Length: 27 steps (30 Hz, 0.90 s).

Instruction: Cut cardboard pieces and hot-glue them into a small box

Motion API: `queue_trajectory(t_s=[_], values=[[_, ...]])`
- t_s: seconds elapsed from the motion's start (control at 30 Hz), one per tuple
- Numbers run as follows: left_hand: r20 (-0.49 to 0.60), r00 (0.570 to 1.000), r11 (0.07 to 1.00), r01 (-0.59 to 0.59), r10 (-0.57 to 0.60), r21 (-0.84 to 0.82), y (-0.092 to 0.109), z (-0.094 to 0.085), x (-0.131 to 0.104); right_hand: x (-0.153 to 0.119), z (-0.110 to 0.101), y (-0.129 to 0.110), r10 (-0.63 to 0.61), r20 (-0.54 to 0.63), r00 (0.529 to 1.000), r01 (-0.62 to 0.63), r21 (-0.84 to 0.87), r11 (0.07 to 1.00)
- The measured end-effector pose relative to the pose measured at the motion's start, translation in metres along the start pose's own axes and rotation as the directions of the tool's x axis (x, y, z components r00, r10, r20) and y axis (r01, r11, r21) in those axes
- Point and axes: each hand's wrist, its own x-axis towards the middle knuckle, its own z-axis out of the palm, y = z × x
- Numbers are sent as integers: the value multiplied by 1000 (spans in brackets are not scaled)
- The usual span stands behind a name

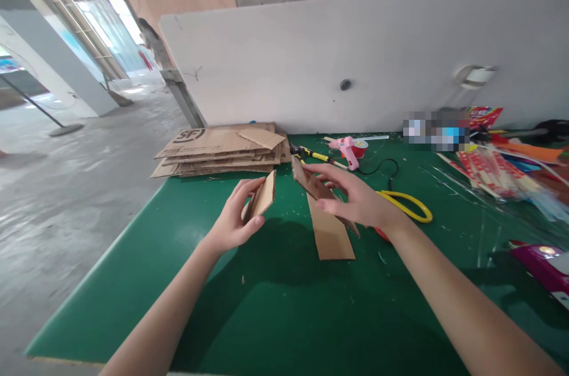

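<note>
My left hand grips a small cardboard piece between thumb and fingers, tilted above the table. In my right hand is a longer cardboard strip, held slanting with its lower end toward the right. The two pieces are apart, with a gap between them. Under the right hand a flat cardboard rectangle lies on the green tabletop, its far part hidden by the held strip. Yellow-handled scissors lie just right of the right hand, partly covered by that wrist.
A stack of flattened cardboard sits at the back left. Behind the hands are a pink glue gun, a red spool and a yellow-black tool. Packaged sticks and a purple object lie to the right. A white board stands behind.
</note>
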Motion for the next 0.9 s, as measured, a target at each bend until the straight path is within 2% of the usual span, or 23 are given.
queue_trajectory(t_s=[0.1,0.2,0.9], values=[[8,1000,1000,-9,9,25,1,1,-1,-3,8,-13,-107,11,994,108,-35,994],[16,1000,998,-27,26,55,2,1,-1,-3,13,-17,-146,11,989,147,-66,987],[11,998,990,-66,65,128,1,2,-1,-3,22,-11,-89,34,995,92,-98,991]])
